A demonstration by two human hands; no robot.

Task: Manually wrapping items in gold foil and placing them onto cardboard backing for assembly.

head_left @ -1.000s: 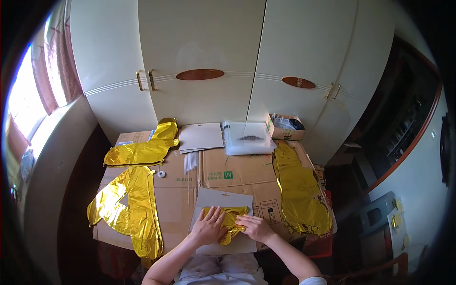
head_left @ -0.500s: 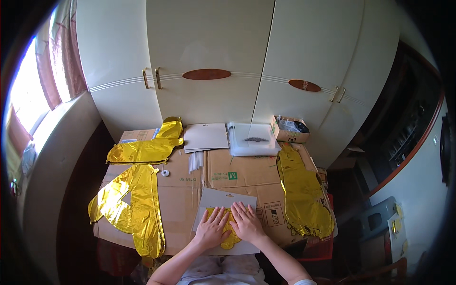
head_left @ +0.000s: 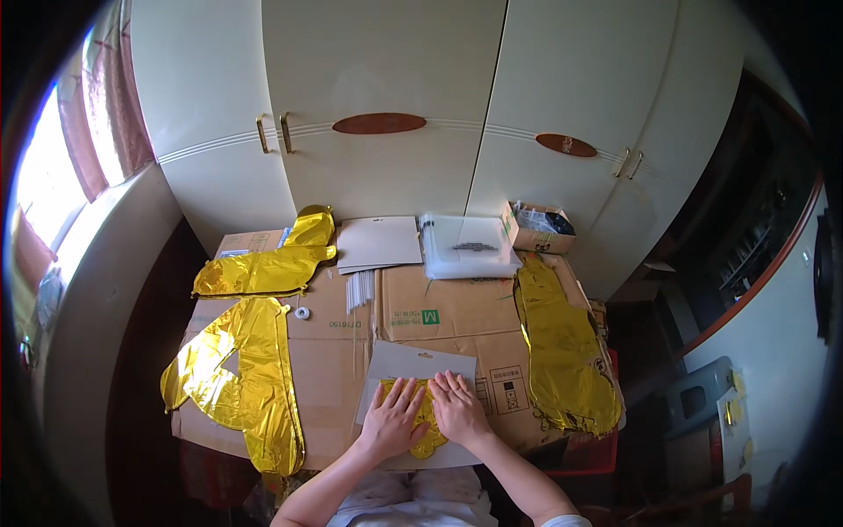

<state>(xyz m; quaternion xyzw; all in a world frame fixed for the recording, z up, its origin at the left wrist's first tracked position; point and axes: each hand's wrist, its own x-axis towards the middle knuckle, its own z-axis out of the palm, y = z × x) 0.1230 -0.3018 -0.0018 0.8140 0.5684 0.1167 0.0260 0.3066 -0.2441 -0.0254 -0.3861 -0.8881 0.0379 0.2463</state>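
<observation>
A folded gold foil balloon (head_left: 428, 442) lies on a grey card (head_left: 384, 364) with a hanging slot, at the table's near edge. Both my hands lie flat on the foil, side by side. My left hand (head_left: 392, 423) covers its left part, fingers stretched out and pointing away from me. My right hand (head_left: 457, 413) lies over its right part and the card, fingers extended. Much of the folded foil is hidden under the palms. Neither hand grips anything.
Flat gold foil balloons lie at left (head_left: 263, 378), far left (head_left: 263, 270) and right (head_left: 562, 351). Along the back are a stack of grey cards (head_left: 378, 241), clear plastic bags (head_left: 465, 246) and a small box (head_left: 540, 237). White strips (head_left: 359, 290) and a tape roll (head_left: 302, 313) lie nearer.
My right hand has shifted slightly on the foil, its fingers closer together. The left hand stays nearly in place. The whole view has tilted a little.
</observation>
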